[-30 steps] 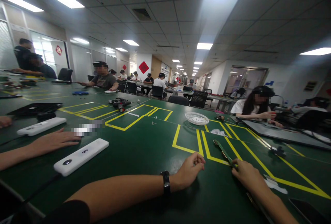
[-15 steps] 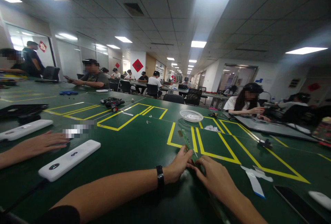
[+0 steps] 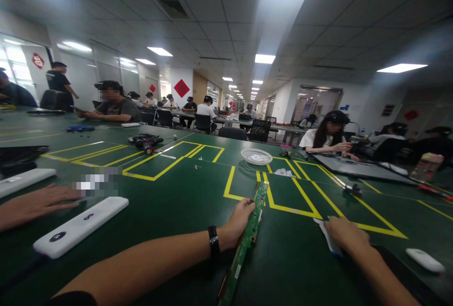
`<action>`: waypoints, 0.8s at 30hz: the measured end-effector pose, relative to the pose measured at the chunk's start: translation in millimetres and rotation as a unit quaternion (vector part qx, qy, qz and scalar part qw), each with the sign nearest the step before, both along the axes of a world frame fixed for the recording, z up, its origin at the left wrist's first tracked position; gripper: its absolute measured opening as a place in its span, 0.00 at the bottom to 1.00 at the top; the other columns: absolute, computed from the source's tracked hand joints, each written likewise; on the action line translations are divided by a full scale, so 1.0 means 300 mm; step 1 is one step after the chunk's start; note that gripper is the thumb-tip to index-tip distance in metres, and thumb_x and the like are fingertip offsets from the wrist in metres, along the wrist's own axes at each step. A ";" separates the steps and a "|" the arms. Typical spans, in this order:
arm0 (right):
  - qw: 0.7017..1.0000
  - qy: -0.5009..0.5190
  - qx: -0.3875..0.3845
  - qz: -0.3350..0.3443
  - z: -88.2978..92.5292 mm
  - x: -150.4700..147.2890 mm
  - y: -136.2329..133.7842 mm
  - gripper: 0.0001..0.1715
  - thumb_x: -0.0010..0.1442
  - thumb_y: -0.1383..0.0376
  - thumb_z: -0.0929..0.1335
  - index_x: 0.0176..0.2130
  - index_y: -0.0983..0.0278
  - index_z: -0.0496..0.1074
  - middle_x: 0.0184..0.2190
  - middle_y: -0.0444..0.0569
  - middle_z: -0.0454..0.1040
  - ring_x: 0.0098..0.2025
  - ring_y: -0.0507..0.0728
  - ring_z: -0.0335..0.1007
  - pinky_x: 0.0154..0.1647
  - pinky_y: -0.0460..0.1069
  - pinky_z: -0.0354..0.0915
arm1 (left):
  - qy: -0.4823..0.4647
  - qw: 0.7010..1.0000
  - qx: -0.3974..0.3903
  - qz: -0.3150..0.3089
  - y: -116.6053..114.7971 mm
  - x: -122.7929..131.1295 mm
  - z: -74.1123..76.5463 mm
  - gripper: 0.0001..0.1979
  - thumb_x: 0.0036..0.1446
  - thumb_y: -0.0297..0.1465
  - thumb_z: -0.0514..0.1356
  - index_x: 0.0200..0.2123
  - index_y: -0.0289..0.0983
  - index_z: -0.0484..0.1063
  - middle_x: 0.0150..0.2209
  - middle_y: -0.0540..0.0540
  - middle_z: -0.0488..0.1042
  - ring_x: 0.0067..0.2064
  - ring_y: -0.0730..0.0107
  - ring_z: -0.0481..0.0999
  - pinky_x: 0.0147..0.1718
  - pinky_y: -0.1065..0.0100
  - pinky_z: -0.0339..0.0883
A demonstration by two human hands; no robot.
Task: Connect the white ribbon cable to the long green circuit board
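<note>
A long, narrow green circuit board (image 3: 252, 233) slants up from the table's near edge, gripped along its left side by my left hand (image 3: 239, 221), which wears a watch. Off to the right, my right hand (image 3: 348, 236) has its fingers closed at the upper end of a white flat ribbon cable (image 3: 329, 239) with a blue end. Those fingertips are partly hidden by the hand itself. A dark phone (image 3: 399, 268) lies partly under my right forearm.
Another person's hand (image 3: 38, 204) rests at the left by a white power bank (image 3: 83, 226). Beyond the board stand a white plastic basket (image 3: 256, 157) and paper scraps (image 3: 284, 172). A white mouse-like object (image 3: 424, 260) lies right. A power tool (image 3: 146, 143) sits farther back.
My right hand has left the circuit board and moved right to the white ribbon cable. My left hand keeps the board, whose flat face now shows more. The view has shifted slightly right.
</note>
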State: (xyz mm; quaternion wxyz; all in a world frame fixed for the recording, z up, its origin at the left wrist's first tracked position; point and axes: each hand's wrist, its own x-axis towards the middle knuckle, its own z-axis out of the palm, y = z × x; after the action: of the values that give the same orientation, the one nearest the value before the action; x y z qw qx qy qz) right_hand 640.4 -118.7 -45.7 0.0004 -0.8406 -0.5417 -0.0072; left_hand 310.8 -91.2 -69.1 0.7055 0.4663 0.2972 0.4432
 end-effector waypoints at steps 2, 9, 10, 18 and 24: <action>0.999 -0.013 0.000 0.051 -0.001 -0.107 -0.003 0.23 0.62 0.60 0.56 0.46 0.67 0.72 0.45 0.62 0.71 0.46 0.66 0.70 0.41 0.60 0.66 | 0.004 1.000 -0.004 0.001 -0.003 0.000 0.006 0.12 0.56 0.39 0.55 0.39 0.38 0.64 0.23 0.53 0.68 0.21 0.77 0.66 0.20 0.76 0.57; 0.980 0.013 0.037 0.194 0.030 -0.308 -0.023 0.20 0.61 0.60 0.59 0.47 0.65 0.70 0.47 0.58 0.70 0.47 0.64 0.68 0.42 0.57 0.65 | -0.005 1.000 -0.004 0.000 -0.014 -0.003 0.021 0.10 0.56 0.39 0.55 0.37 0.39 0.64 0.22 0.53 0.68 0.21 0.76 0.65 0.20 0.75 0.56; 0.979 0.034 0.043 0.197 0.026 -0.297 -0.019 0.19 0.61 0.60 0.59 0.47 0.65 0.70 0.47 0.57 0.70 0.47 0.64 0.68 0.41 0.56 0.65 | -0.007 1.000 -0.004 0.001 -0.012 -0.002 0.019 0.10 0.56 0.39 0.55 0.37 0.39 0.64 0.22 0.53 0.68 0.21 0.75 0.66 0.20 0.74 0.56; 0.954 0.217 0.103 0.180 0.034 -0.266 0.016 0.27 0.55 0.62 0.62 0.54 0.67 0.62 0.40 0.53 0.74 0.40 0.58 0.72 0.40 0.50 0.65 | -0.022 1.000 -0.001 -0.007 0.002 0.002 -0.005 0.11 0.56 0.38 0.56 0.39 0.38 0.65 0.24 0.53 0.68 0.24 0.74 0.69 0.22 0.73 0.59; 0.919 0.313 0.087 0.225 0.105 -0.342 -0.011 0.20 0.57 0.55 0.61 0.42 0.65 0.72 0.39 0.53 0.75 0.41 0.60 0.71 0.42 0.52 0.65 | -0.022 1.000 0.004 -0.003 -0.006 0.003 0.008 0.10 0.55 0.37 0.56 0.38 0.37 0.65 0.23 0.53 0.68 0.23 0.75 0.67 0.23 0.73 0.58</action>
State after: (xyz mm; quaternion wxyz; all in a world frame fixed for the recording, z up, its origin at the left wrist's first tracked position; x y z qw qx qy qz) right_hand 537.7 -122.0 -14.1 0.2446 -0.6527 -0.6858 0.2094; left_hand 311.5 -93.1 -66.7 0.7116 0.4598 0.2783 0.4524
